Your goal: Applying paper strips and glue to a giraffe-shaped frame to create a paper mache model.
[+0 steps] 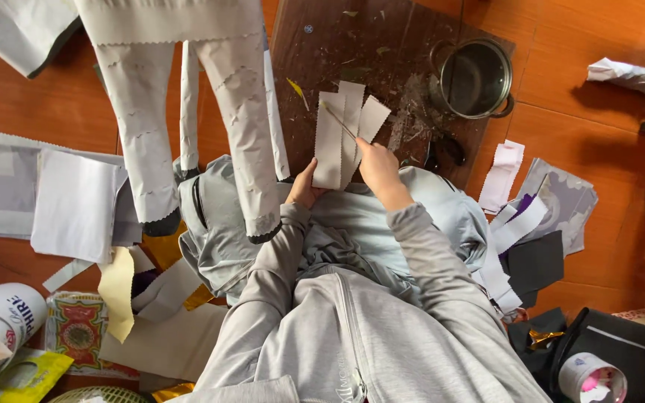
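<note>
Pale scalloped-edge paper strips are pinched in the left hand above the lap, while a thin stick-like tool is gripped by the right hand. Several finished strips are laid aside; uncut sheets remain.

It looked like a home floor used for craft work: orange floor tiles, a dark wooden board, a steel pot, scattered fabric swatches and paper scraps; possibly a small workshop instead.
</note>
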